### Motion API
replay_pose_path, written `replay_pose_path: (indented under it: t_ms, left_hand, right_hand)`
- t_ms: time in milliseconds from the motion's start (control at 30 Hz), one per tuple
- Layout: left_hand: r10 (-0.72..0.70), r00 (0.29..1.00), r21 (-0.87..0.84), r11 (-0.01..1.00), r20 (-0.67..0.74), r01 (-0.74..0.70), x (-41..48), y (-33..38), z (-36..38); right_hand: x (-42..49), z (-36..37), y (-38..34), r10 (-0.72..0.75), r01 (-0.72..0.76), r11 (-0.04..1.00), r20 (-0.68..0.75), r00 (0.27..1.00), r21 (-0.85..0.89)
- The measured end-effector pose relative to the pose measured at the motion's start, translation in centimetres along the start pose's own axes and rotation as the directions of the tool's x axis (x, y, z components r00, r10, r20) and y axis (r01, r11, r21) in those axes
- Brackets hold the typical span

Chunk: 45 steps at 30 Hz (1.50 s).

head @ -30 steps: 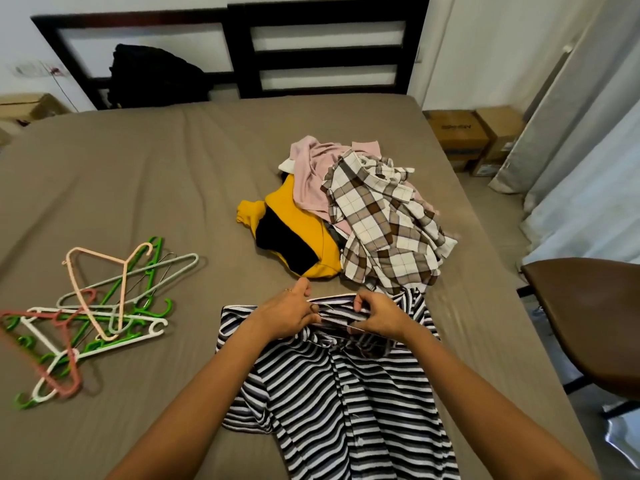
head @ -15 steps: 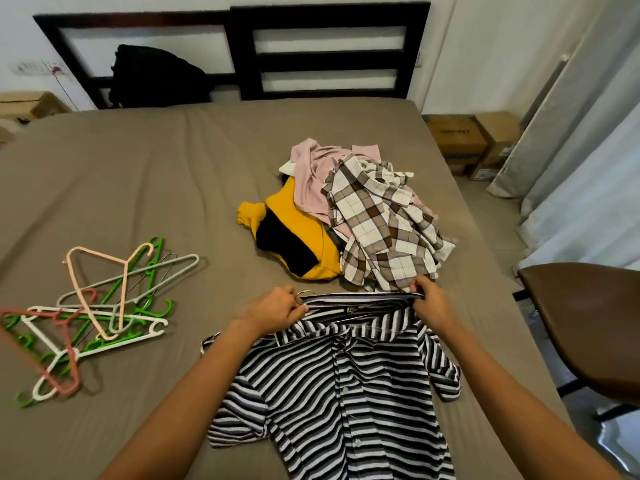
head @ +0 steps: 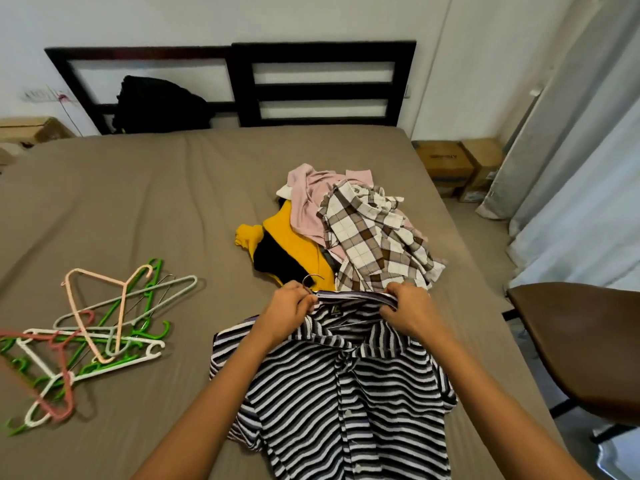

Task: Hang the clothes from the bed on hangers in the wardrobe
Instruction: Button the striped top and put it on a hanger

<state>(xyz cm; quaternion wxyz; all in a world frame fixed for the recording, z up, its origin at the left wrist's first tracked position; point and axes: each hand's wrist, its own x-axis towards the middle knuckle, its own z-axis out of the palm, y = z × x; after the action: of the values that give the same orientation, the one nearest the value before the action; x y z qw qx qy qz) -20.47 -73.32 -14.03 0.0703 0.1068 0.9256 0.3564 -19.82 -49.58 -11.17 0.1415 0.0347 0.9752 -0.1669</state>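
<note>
A black-and-white striped shirt (head: 346,393) lies front-up on the bed (head: 156,202). My left hand (head: 289,308) grips the left end of its collar, and the metal hook of a wire hanger (head: 309,279) sticks out just above that hand. My right hand (head: 403,311) pinches the right end of the collar. Behind the shirt is a pile of clothes: a brown plaid shirt (head: 374,244), a pink garment (head: 308,199) and a yellow-and-black garment (head: 287,251). Most of the hanger is hidden inside the shirt.
Several plastic hangers (head: 100,334) in green, white, pink and grey lie tangled at the bed's left. A brown chair (head: 581,344) stands close on the right. A dark bag (head: 159,105) leans on the headboard. Cardboard boxes (head: 457,164) and curtains stand at the far right.
My hands moved apart from the shirt's middle to the two ends of the collar and stretched it. The shirt shifted slightly. The hanger's hook now shows above my left hand.
</note>
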Motion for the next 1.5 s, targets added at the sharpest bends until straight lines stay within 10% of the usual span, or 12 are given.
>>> replay_pose_path:
  t_ms: [100,233,633,800,1033,1200,1367,1500]
  left_hand:
    - [0.057,0.995,-0.07,0.996,-0.087,-0.063,0.7,2.9,-1.2]
    - [0.165,0.968,-0.071,0.981,-0.191,-0.181,1.9,7.3,-4.1]
    - [0.385,0.725,0.139,0.916,-0.571,-0.377,3.2,20.4,-17.7]
    - [0.428,0.606,0.214,0.894,-0.671,-0.394,3.2,24.7,-21.8]
    - [0.52,0.52,0.303,0.842,-0.677,-0.447,1.8,28.9,-27.1]
    - [0.56,0.469,0.373,0.819,-0.683,-0.437,0.9,30.1,-29.5]
    - [0.589,0.43,0.612,0.784,-0.684,-0.101,-1.7,29.9,-30.4]
    - [0.591,0.496,0.455,0.807,-0.636,-0.377,-2.8,32.2,-30.7]
  right_hand:
    - [-0.8,-2.3,-1.0,-0.018,-0.034,0.98,-0.255,0.967,-0.198]
    - [-1.0,-6.9,-1.8,-0.153,0.167,0.986,-0.551,0.82,-0.024]
    - [-9.2,-22.4,-5.9,-0.209,0.332,0.931,-0.966,0.153,-0.149]
    - [-11.0,-27.2,-7.2,-0.405,0.657,0.751,-0.835,0.373,-0.071]
    - [-8.7,-35.9,-5.6,-0.527,0.497,0.827,-0.667,0.527,-0.261]
    - [-9.1,-37.2,-7.2,-0.42,0.578,0.802,-0.831,0.364,-0.151]
    - [-10.5,-38.0,-7.2,-0.296,0.528,0.841,-0.918,0.264,-0.12]
    - [-11.2,-38.5,-7.8,-0.275,0.512,0.853,-0.922,0.272,-0.103]
